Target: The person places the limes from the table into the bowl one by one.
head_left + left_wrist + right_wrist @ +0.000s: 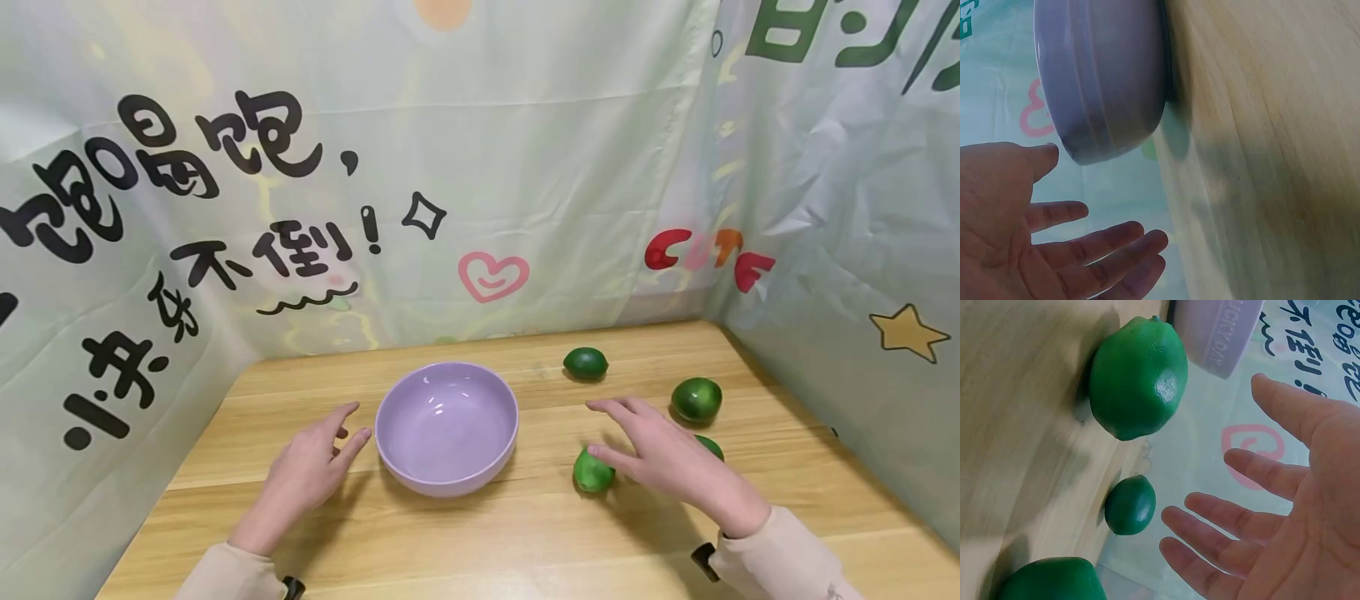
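A lilac bowl (447,429) stands upright on the wooden table. My left hand (307,467) hovers just left of it, fingers apart and holding nothing; in the left wrist view the thumb is close to the bowl's (1104,81) rim. My right hand (667,458) is spread over the right side of the table, also holding nothing. Beneath its thumb lies a bright green lime (592,472), large in the right wrist view as a lime (1139,379) with a stem nub. Another lime (709,447) is partly hidden behind the right hand.
Farther back on the table (300,383) lie a dark green lime (586,364) and, to the right, a second one (697,400). Printed cloth (585,183) walls rise along the table's back and both sides.
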`<action>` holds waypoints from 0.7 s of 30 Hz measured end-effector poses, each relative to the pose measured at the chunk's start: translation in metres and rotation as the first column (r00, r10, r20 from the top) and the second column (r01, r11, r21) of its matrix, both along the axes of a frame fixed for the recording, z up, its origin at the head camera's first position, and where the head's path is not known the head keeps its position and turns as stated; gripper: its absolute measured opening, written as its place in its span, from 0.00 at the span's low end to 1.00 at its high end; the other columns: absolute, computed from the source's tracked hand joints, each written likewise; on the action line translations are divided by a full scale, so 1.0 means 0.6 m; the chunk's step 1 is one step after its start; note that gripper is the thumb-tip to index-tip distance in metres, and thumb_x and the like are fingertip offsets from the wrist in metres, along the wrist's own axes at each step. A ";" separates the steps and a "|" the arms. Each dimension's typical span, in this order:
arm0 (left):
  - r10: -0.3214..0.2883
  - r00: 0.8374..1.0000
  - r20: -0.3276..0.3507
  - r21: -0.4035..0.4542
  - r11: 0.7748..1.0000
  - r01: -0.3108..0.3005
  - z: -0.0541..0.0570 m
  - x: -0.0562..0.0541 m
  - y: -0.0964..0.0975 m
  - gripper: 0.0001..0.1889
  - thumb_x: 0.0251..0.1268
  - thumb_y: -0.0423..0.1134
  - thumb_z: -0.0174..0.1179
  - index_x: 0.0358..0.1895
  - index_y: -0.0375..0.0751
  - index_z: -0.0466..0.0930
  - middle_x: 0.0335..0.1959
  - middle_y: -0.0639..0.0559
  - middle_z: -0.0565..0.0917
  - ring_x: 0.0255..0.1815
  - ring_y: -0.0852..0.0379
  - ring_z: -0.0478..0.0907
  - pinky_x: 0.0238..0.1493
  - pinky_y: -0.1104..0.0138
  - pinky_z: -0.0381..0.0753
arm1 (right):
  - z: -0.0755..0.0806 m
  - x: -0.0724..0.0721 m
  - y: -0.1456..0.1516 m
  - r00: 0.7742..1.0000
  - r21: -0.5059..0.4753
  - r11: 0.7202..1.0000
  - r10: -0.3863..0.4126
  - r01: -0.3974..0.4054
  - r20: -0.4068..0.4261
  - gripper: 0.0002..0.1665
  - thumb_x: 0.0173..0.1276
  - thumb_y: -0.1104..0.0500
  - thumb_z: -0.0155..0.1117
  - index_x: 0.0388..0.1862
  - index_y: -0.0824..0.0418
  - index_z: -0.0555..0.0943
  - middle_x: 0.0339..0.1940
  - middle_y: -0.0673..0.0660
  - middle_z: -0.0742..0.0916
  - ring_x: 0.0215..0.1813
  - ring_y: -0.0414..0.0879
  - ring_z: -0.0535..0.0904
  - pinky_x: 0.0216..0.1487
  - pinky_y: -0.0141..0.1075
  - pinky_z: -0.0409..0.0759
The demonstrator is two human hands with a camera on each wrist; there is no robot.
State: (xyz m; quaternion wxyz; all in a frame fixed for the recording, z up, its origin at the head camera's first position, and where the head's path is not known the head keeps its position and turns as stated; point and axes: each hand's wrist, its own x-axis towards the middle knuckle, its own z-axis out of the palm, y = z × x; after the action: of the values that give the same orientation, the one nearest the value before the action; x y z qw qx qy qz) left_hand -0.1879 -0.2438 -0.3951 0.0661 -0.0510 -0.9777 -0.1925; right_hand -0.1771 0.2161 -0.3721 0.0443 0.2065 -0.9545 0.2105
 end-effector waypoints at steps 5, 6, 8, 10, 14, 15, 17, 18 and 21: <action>-0.010 1.000 0.001 0.014 1.000 0.010 -0.005 -0.001 0.003 0.33 0.83 0.61 0.55 0.79 0.45 0.70 0.59 0.35 0.89 0.50 0.41 0.91 0.47 0.41 0.91 | -0.005 0.003 -0.002 0.999 0.001 0.999 0.032 -0.032 0.022 0.37 0.75 0.40 0.72 0.75 0.55 0.77 0.69 0.66 0.82 0.66 0.63 0.83 0.59 0.59 0.88; -0.011 1.000 0.002 0.017 1.000 0.011 -0.006 -0.001 0.003 0.32 0.83 0.61 0.55 0.79 0.45 0.71 0.58 0.36 0.89 0.50 0.41 0.91 0.47 0.42 0.91 | -0.006 0.003 -0.002 0.999 0.004 0.999 0.038 -0.038 0.028 0.38 0.74 0.39 0.72 0.75 0.56 0.77 0.68 0.66 0.82 0.65 0.62 0.84 0.58 0.58 0.89; -0.016 1.000 0.005 0.028 0.999 0.015 -0.008 -0.001 0.004 0.32 0.83 0.61 0.54 0.78 0.46 0.71 0.57 0.37 0.90 0.49 0.43 0.91 0.47 0.43 0.91 | -0.009 0.003 -0.003 0.998 0.013 0.999 0.046 -0.047 0.043 0.39 0.73 0.39 0.73 0.75 0.56 0.77 0.68 0.66 0.82 0.63 0.61 0.85 0.56 0.56 0.89; -0.018 1.000 0.011 0.048 0.999 0.017 -0.009 -0.001 0.005 0.32 0.84 0.61 0.54 0.78 0.46 0.72 0.55 0.39 0.91 0.48 0.44 0.91 0.48 0.44 0.91 | -0.012 0.003 -0.005 0.997 0.022 0.998 0.053 -0.054 0.052 0.39 0.72 0.38 0.74 0.74 0.57 0.78 0.67 0.66 0.83 0.61 0.60 0.85 0.55 0.54 0.90; -0.024 0.999 0.030 0.098 0.995 0.021 -0.014 -0.002 0.005 0.31 0.84 0.61 0.53 0.78 0.46 0.72 0.54 0.39 0.91 0.49 0.45 0.90 0.51 0.45 0.91 | -0.018 0.002 -0.010 0.995 0.033 0.997 0.065 -0.067 0.071 0.39 0.71 0.38 0.75 0.73 0.58 0.79 0.64 0.63 0.84 0.59 0.55 0.85 0.53 0.51 0.89; -0.028 0.999 0.035 0.112 0.993 0.024 -0.016 -0.003 0.005 0.31 0.84 0.60 0.53 0.78 0.45 0.73 0.54 0.39 0.91 0.50 0.45 0.90 0.52 0.45 0.92 | -0.019 0.001 -0.011 0.995 0.034 0.997 0.068 -0.071 0.076 0.39 0.71 0.38 0.75 0.72 0.58 0.80 0.64 0.62 0.84 0.60 0.56 0.85 0.54 0.52 0.89; -0.034 0.998 0.047 0.140 0.990 0.027 -0.018 -0.003 0.005 0.30 0.85 0.59 0.54 0.77 0.45 0.73 0.53 0.40 0.91 0.49 0.47 0.90 0.52 0.46 0.92 | -0.023 0.001 -0.012 0.994 0.035 0.997 0.072 -0.076 0.087 0.39 0.70 0.38 0.75 0.72 0.58 0.80 0.63 0.61 0.84 0.60 0.55 0.85 0.55 0.53 0.89; -0.038 0.998 0.059 0.164 0.986 0.028 -0.018 -0.004 0.005 0.30 0.85 0.59 0.54 0.77 0.44 0.73 0.52 0.39 0.92 0.48 0.48 0.90 0.51 0.48 0.92 | -0.024 0.001 -0.012 0.993 0.035 0.996 0.075 -0.078 0.092 0.40 0.70 0.38 0.75 0.72 0.58 0.80 0.64 0.61 0.84 0.61 0.56 0.85 0.57 0.53 0.89; -0.052 0.992 0.117 0.272 0.962 0.019 -0.019 -0.004 0.007 0.29 0.85 0.56 0.55 0.78 0.44 0.72 0.49 0.40 0.91 0.41 0.51 0.90 0.43 0.56 0.93 | -0.028 0.000 -0.013 0.991 0.035 0.996 0.079 -0.083 0.110 0.40 0.70 0.37 0.75 0.72 0.57 0.80 0.64 0.61 0.84 0.62 0.58 0.85 0.56 0.55 0.89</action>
State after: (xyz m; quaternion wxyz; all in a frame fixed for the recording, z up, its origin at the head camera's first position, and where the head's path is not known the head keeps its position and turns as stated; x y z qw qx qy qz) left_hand -0.1901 -0.2397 -0.4064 0.0085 -0.0470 -0.9435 -0.3280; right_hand -0.1771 0.2086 -0.3891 -0.0205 0.2342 -0.9503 0.2041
